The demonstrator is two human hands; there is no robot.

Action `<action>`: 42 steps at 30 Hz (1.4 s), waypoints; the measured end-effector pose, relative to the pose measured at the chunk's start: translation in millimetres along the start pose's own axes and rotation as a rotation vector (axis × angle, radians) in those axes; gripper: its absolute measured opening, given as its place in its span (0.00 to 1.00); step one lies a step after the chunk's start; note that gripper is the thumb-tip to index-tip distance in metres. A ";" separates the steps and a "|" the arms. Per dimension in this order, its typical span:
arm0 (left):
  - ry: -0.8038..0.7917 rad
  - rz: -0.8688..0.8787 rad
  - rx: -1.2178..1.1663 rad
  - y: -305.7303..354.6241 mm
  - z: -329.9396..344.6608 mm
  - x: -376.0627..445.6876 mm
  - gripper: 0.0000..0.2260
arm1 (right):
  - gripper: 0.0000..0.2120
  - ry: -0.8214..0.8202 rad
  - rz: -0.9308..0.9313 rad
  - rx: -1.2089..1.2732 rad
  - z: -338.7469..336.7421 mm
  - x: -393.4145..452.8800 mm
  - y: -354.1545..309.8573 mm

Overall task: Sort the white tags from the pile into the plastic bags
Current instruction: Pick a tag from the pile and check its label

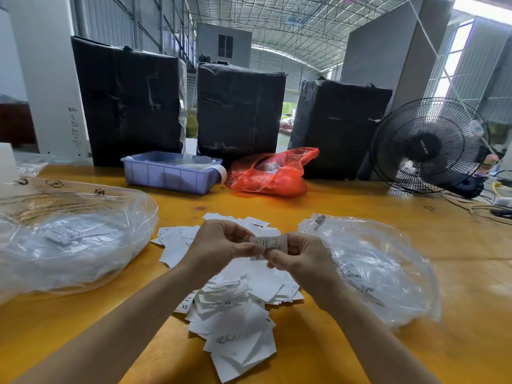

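Both hands, left point(219, 246) and right point(300, 257), are pinching one tag point(268, 243) in their fingers above the pile point(235, 306); bags are lying at nine point(72, 239) and three o'clock point(371, 261).

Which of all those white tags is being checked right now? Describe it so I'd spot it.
Start at the pile of white tags on the yellow table. Just above it, both hands pinch one tag; it alone is lifted off the pile.

Two clear bags point(74, 242), three black bales point(238, 106)
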State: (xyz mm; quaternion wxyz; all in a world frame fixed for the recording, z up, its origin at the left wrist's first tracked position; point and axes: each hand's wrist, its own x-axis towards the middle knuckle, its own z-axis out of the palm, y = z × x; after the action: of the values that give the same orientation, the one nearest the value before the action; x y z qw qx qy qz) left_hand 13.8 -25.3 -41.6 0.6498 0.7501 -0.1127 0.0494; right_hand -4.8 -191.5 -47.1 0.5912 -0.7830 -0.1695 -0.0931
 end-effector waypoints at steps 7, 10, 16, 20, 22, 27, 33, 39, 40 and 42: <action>0.016 -0.007 -0.016 -2.7 2.2 1.9 0.03 | 0.09 -0.173 0.122 -0.042 2.0 1.5 0.6; 0.009 -0.015 -0.010 -4.0 6.2 0.4 0.07 | 0.11 -0.212 0.143 -0.046 1.7 2.1 1.3; 0.052 -0.001 0.057 -8.4 13.9 -3.0 0.11 | 0.15 -0.279 0.116 -0.135 2.1 2.4 2.7; 0.169 -0.087 -0.104 -5.8 13.6 -1.1 0.14 | 0.15 0.072 -0.080 -0.225 4.5 4.6 6.5; 0.225 -0.115 -0.177 -4.2 14.0 0.0 0.14 | 0.10 0.076 -0.152 -0.261 5.5 2.1 5.7; 0.219 -0.158 -0.279 -1.8 13.8 0.1 0.12 | 0.14 0.084 -0.170 -0.283 15.4 -2.3 6.5; 0.182 -0.148 -0.282 -0.7 16.1 -1.1 0.12 | 0.10 0.090 -0.133 -0.220 11.3 -2.7 2.8; 0.188 -0.107 -0.265 0.2 15.9 -2.4 0.12 | 0.09 0.074 -0.129 -0.193 12.1 -2.2 3.1; 0.191 -0.100 -0.253 0.1 16.3 -2.9 0.12 | 0.08 0.064 -0.123 -0.184 11.6 -2.3 3.1; 0.195 -0.080 -0.228 0.0 16.6 -3.9 0.12 | 0.09 0.033 -0.097 -0.149 11.3 -2.6 2.7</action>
State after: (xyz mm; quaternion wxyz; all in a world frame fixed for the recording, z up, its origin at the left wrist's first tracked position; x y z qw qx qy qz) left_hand 8.8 -41.3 -45.0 0.7401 0.6669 -0.0241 0.0830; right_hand -6.8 -181.7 -53.6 0.5289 -0.8139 -0.1902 -0.1470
